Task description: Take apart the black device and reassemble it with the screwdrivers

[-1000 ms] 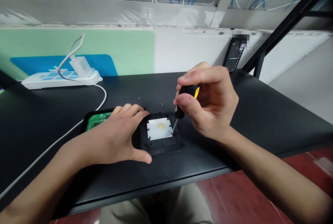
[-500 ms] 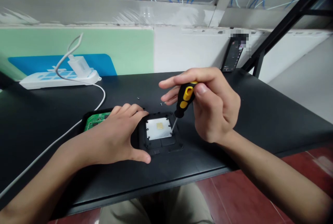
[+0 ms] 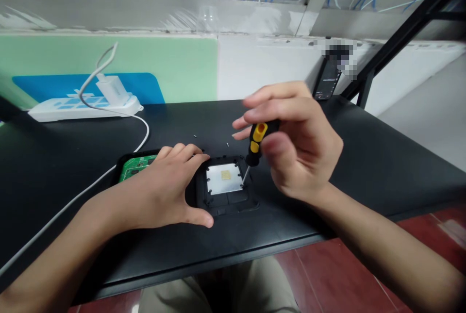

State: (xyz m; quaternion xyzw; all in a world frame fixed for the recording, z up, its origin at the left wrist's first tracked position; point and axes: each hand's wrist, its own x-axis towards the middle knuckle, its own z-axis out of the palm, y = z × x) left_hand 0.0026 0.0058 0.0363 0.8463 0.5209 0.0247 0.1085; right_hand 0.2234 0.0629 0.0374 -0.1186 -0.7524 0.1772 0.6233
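My right hand (image 3: 298,143) holds a black and yellow screwdriver (image 3: 259,140) by its handle, fingers partly loosened around it. The screwdriver's tip meets the right edge of a silver metal plate (image 3: 218,185), near its lower corner. This plate, with a small yellowish square pad (image 3: 225,175) on it, sits inside a black plastic housing (image 3: 225,210). My left hand (image 3: 163,187) lies with thumb and fingers spread over the left side of the housing. Beside it a green circuit board (image 3: 136,165) in a black casing is partly hidden by that hand.
Two small screws (image 3: 227,144) lie on the black table (image 3: 364,157) behind the housing. At the back left stands a white power strip (image 3: 73,111) with a charger (image 3: 113,90) and a white cable (image 3: 82,191). A phone (image 3: 327,79) leans at the back right.
My right hand's fingers have shifted around the screwdriver handle, turning it so its yellow patches show. The tip stays at the plate's edge. My left hand keeps its place.
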